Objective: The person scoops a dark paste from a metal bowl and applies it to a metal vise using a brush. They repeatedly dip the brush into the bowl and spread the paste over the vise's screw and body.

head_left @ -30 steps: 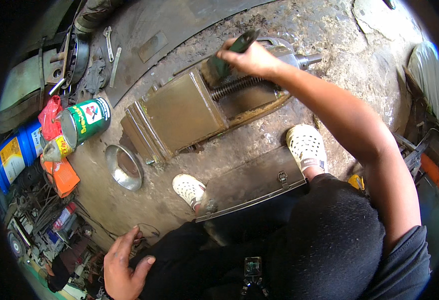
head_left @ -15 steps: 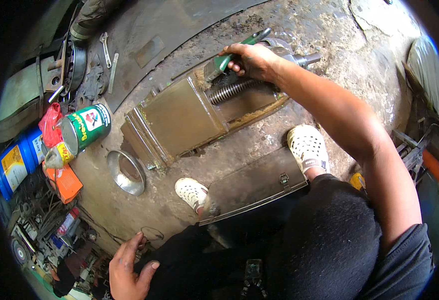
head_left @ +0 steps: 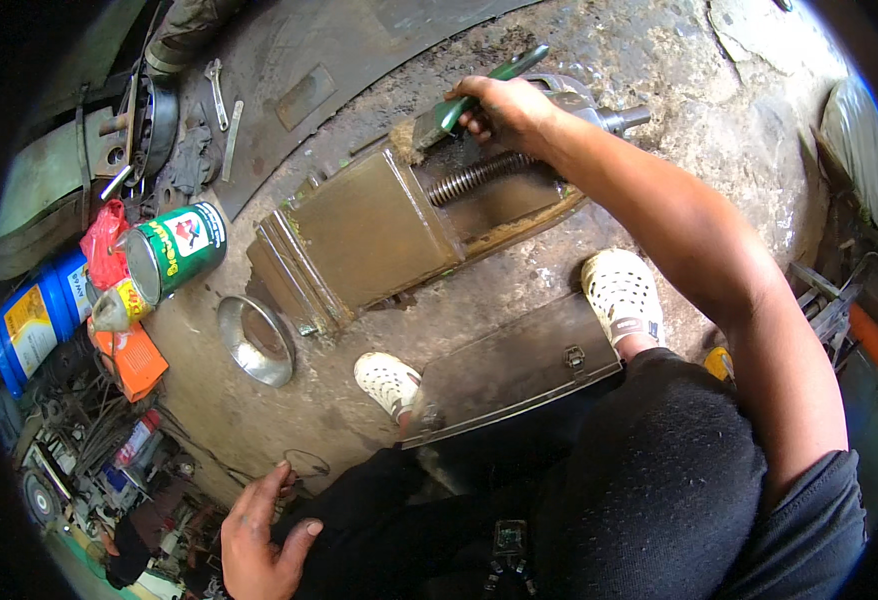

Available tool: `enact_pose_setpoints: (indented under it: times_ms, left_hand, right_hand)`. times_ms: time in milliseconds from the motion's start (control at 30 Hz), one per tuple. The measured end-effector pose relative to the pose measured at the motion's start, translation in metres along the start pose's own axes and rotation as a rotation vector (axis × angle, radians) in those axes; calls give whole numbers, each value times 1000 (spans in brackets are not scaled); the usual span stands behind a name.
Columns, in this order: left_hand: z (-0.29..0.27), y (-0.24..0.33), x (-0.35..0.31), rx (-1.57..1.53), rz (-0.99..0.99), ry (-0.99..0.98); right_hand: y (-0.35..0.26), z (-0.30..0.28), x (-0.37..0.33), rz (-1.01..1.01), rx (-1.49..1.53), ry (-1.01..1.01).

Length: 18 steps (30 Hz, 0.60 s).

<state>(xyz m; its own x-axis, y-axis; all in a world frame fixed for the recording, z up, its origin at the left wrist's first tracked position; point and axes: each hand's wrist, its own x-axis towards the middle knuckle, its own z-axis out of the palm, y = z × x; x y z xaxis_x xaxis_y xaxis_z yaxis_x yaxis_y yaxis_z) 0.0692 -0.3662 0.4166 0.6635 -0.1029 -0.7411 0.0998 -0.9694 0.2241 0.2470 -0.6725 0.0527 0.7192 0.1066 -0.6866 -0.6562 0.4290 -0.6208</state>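
Note:
My right hand (head_left: 507, 112) is closed round the green handle of a paintbrush (head_left: 431, 127). Its pale bristles rest at the far edge of an oily metal machine vise (head_left: 359, 238), by the corner of the flat jaw block. The vise lies on the floor in front of me, its threaded screw (head_left: 479, 178) showing just below the brush and partly hidden by my hand. At the lower left my left hand (head_left: 262, 535) hangs beside my knee, thumb and fingers apart, holding nothing.
Left of the vise sit a round metal dish (head_left: 272, 370), a green can (head_left: 181, 250), a blue bucket (head_left: 44, 320) and an orange box (head_left: 134, 362). A dark metal case (head_left: 514, 370) stands between my feet. Beyond lies a steel sheet (head_left: 369, 50) with a wrench (head_left: 217, 95).
The brush and my right hand have shifted slightly away from me along the vise's far edge. My left hand stays much the same. The whole view has moved a little.

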Motion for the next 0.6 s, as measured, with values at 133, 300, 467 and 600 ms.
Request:
enact_pose_setpoints:
  times_ms: [133, 300, 467, 600]
  left_hand:
    - [-1, 1, 0, 28, 16, -1]
    - [-1, 2, 1, 43, 7, -2]
    - [-3, 4, 3, 50, 45, -5]
    - [-4, 5, 4, 25, 1, -29]
  right_hand:
    - [-2, 0, 0, -15, 42, -2]
    - [-2, 0, -1, -14, -9, -27]
    - [-4, 3, 0, -37, -68, -49]
    - [-3, 7, 2, -138, -129, 14]
